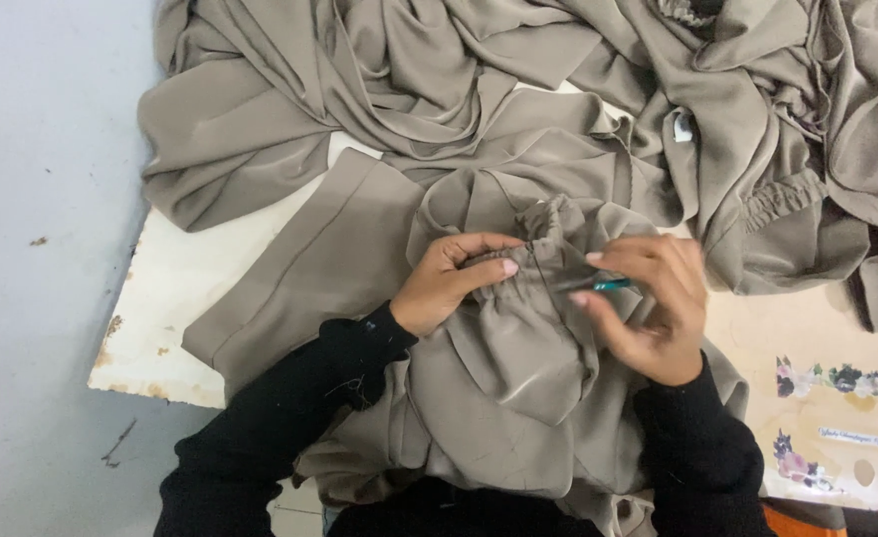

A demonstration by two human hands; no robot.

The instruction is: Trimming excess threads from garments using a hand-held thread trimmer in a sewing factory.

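gathered cuff (533,249) between both hands' fingers (488,267)

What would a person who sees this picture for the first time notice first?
First comes the large mass of taupe fabric, heaped across the top and spilling over the worn white table. In the middle, the left hand pinches a gathered cuff, while the right hand holds a small teal tool against it. At the lower right lies a cream box with flower prints.
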